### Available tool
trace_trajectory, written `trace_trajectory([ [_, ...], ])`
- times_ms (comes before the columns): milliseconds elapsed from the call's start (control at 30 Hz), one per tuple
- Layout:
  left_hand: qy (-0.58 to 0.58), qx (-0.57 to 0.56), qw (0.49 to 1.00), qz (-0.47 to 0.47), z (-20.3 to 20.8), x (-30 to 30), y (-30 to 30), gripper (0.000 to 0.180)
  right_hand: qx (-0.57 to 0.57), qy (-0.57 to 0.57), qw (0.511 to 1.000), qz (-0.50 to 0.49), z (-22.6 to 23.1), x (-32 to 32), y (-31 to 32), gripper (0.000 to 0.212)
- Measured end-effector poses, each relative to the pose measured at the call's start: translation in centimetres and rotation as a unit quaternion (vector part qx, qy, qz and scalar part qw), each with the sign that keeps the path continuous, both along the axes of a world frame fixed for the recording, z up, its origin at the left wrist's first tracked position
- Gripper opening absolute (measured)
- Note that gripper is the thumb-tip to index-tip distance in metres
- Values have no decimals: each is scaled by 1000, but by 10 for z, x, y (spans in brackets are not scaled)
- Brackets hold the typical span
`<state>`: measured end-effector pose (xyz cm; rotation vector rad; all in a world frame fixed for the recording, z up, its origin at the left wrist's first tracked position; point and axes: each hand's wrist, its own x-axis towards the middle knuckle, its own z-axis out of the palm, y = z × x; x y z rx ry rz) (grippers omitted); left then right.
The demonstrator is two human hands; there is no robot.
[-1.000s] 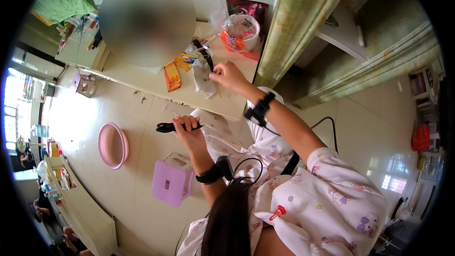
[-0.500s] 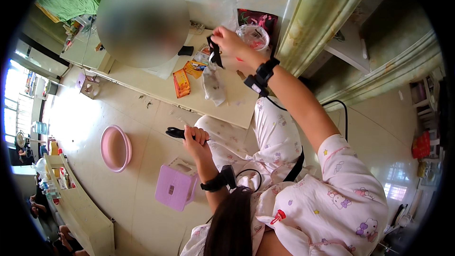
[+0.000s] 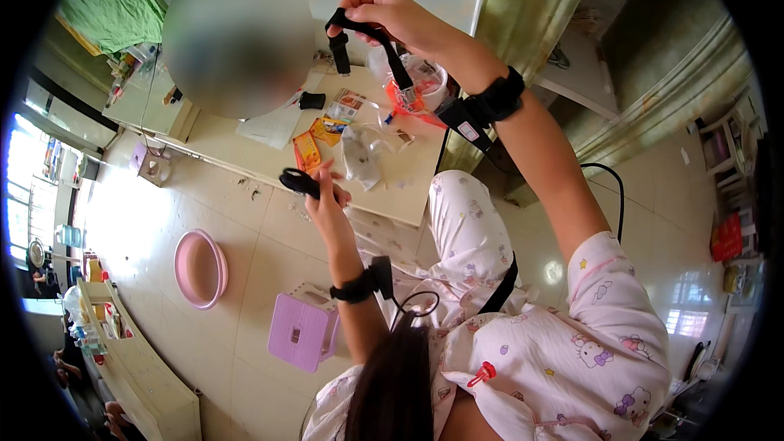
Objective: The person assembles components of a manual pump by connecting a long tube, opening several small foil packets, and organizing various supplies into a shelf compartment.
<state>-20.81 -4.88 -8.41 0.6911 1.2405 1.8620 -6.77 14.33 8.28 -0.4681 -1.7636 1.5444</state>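
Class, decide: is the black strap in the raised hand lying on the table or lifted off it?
Lifted: the right hand holds the black strap above the table.

Pink cartoon-print pyjamas (image 3: 572,351), black wristbands (image 3: 494,102), dark hair (image 3: 392,392).

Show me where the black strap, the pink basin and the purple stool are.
black strap (image 3: 384,42): head view, on the band hanging below the right hand's fingers.
pink basin (image 3: 198,269): head view, on its inner bottom.
purple stool (image 3: 300,332): head view, on the middle of its seat.
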Motion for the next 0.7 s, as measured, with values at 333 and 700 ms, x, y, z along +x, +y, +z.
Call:
trace_trajectory([
  [333,56,80,989,-111,58,25,56,35,115,-98,988,-11,25,48,-71,21],
  [700,-261,87,866,-417,46,91,1,52,-29,-157,983,-92,-20,59,-87,15],
])
